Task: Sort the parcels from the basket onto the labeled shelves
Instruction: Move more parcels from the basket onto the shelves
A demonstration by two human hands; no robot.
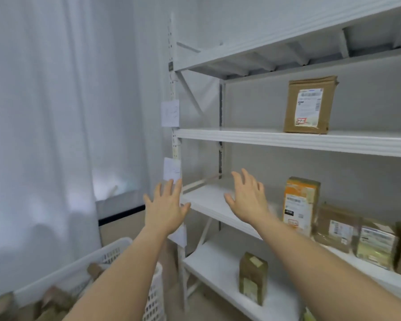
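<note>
My left hand [166, 208] is raised with spread fingers in front of the shelf's left post, holding nothing. My right hand [247, 198] is also spread and empty, hovering over the left end of the middle shelf [208, 200]. A white basket [116, 251] at the lower left holds several brown parcels [56, 300]. On the upper shelf [241, 135] stands one brown parcel [309, 105]. An orange and brown parcel [300, 205] stands on the middle shelf with several more parcels [357, 237] to its right. A small brown parcel [252, 278] stands on the lower shelf [213, 262].
Paper labels [170, 113] [171, 169] hang on the white shelf post [174, 144]. White curtains [44, 112] cover the left wall. A grey box-like unit [118, 202] stands behind the basket by the curtain.
</note>
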